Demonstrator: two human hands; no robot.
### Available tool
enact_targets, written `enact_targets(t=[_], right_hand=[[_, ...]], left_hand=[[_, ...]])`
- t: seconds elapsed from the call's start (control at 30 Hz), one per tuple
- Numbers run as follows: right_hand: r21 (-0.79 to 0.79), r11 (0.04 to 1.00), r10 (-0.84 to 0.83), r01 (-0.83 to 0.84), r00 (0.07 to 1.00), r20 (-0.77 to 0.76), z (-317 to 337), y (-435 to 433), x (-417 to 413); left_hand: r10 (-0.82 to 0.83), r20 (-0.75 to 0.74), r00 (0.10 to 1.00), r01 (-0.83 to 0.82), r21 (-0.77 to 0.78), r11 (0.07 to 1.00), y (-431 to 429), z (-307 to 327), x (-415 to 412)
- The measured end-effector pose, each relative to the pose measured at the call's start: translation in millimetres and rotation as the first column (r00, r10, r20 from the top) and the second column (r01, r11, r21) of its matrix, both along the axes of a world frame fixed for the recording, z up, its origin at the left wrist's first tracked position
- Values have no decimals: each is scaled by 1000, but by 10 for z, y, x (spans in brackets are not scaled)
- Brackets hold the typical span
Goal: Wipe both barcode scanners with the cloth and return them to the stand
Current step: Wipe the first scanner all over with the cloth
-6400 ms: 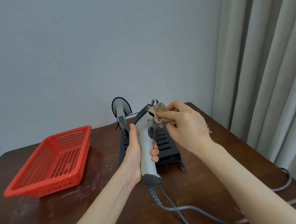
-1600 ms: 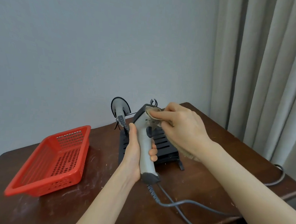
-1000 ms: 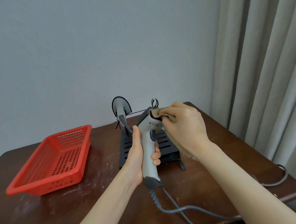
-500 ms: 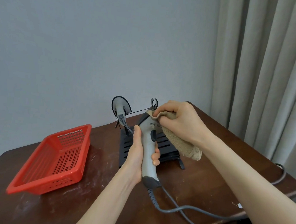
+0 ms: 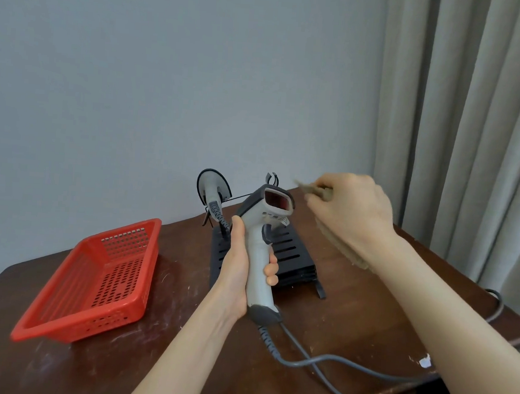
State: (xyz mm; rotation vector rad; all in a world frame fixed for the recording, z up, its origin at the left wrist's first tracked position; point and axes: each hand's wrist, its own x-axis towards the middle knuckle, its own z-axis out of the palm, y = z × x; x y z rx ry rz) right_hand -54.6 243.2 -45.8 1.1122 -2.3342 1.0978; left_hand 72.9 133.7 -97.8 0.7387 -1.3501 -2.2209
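My left hand (image 5: pixel 235 272) grips the handle of a grey barcode scanner (image 5: pixel 262 227), held upright above the table with its red window facing me. My right hand (image 5: pixel 350 212) holds a tan cloth (image 5: pixel 338 242) to the right of the scanner's head, a small gap apart from it. A second grey scanner (image 5: pixel 212 190) hangs in the left holder of the black slotted stand (image 5: pixel 291 254) behind my left hand. The stand's right holder clip (image 5: pixel 271 178) holds nothing.
A red perforated basket (image 5: pixel 93 277) sits on the dark wooden table (image 5: pixel 351 320) at the left. The held scanner's grey cable (image 5: pixel 318 361) trails across the front right of the table and over its edge. Curtains (image 5: pixel 473 119) hang at the right, a grey wall behind.
My right hand has lifted the cloth off the scanner's head and moved to the right, uncovering the red window. My left hand keeps the scanner in about the same place.
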Motion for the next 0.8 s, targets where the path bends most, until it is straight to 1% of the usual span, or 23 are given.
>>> enact_targets(t=[0.03, 0.07, 0.1, 0.13, 0.17, 0.2, 0.27, 0.3, 0.33, 0.4, 0.43, 0.47, 0.53, 0.57, 0.6, 0.67, 0.73, 0.8], right_hand=[[-88, 996, 21, -21, 1000, 3, -2, -4, 31], [-163, 983, 79, -81, 997, -20, -12, -22, 87], [-199, 966, 157, -167, 985, -64, -29, -46, 157], [-192, 949, 231, -249, 967, -108, -71, -82, 219], [-152, 944, 275, -293, 953, -129, -125, -116, 252], [-105, 953, 271, -284, 955, -123, -174, -143, 244], [-30, 982, 183, -186, 981, -67, -209, -143, 142], [-32, 988, 151, -152, 988, -43, -205, -133, 102], [-75, 986, 146, -149, 988, -39, -196, -129, 106], [-174, 960, 206, -220, 974, -96, -166, -144, 182], [-159, 952, 244, -263, 961, -127, -162, -162, 224], [-111, 954, 262, -278, 955, -135, -169, -183, 245], [-2, 979, 205, -206, 975, -86, -186, -183, 180], [6, 986, 166, -166, 984, -58, -183, -167, 127], [-35, 987, 153, -155, 987, -49, -172, -152, 104], [-141, 965, 209, -223, 972, -105, -160, -158, 156], [-88, 958, 260, -272, 957, -129, -165, -192, 223], [39, 983, 180, -178, 981, -77, -186, -191, 159]], left_hand=[[3, -5, 1000, -3, 4, 1000, -2, -1, 0], [5, -7, 1000, -5, 9, 1000, 2, -2, -2], [6, -8, 1000, -6, 18, 1000, 8, -4, -9], [5, -11, 1000, -4, 33, 999, 17, -4, -13], [5, -18, 1000, -4, 52, 999, 21, -3, -16], [6, -25, 1000, -5, 69, 998, 20, 1, -16], [14, -27, 1000, -12, 66, 998, 13, -3, -2], [18, -23, 1000, -17, 55, 998, 11, -10, 8], [20, -20, 1000, -19, 46, 999, 14, -17, 15], [18, -22, 1000, -17, 43, 999, 25, -24, 12], [17, -25, 1000, -16, 49, 999, 29, -22, 9], [17, -28, 999, -16, 57, 998, 28, -17, 8], [23, -23, 999, -21, 59, 998, 13, -4, 12], [27, -20, 999, -26, 48, 999, 10, 0, 18], [31, -21, 999, -30, 35, 999, 9, 0, 23], [33, -24, 999, -32, 25, 999, 19, 0, 18], [36, -26, 999, -35, 41, 999, 22, -8, 20], [43, -20, 999, -42, 34, 999, -4, -21, 38]])
